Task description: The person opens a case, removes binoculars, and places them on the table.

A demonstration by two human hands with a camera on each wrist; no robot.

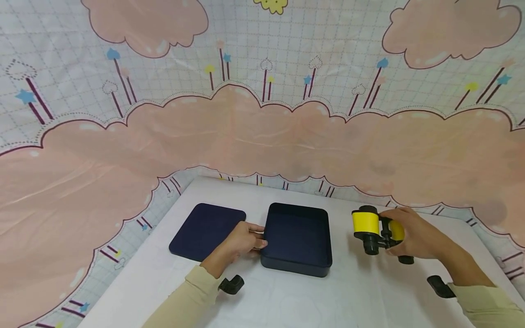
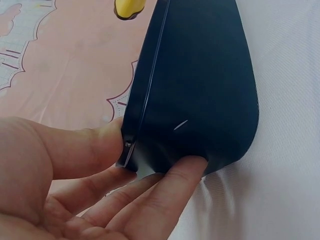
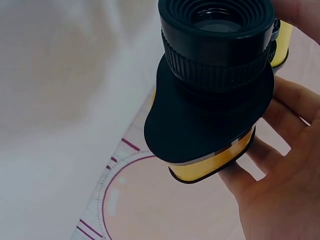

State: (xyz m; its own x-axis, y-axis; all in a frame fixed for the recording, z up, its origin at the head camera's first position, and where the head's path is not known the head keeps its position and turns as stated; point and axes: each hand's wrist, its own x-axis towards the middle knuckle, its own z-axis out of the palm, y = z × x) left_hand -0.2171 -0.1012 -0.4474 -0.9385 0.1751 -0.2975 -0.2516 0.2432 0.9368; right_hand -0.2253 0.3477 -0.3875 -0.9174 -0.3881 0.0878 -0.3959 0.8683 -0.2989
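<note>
A dark navy box stands open in the middle of the white table. Its flat lid lies just to its left. My left hand pinches the box's left wall; in the left wrist view the thumb lies on one side of the rim and a fingertip presses the box's outer wall. To the right of the box, my right hand grips yellow and black binoculars, held just above the table. In the right wrist view the binoculars rest in my palm, eyepiece facing the camera.
A pink and white cloud-patterned cloth hangs behind and around the table. Black wrist-camera mounts show near both sleeves. Bare white tabletop lies in front of the box.
</note>
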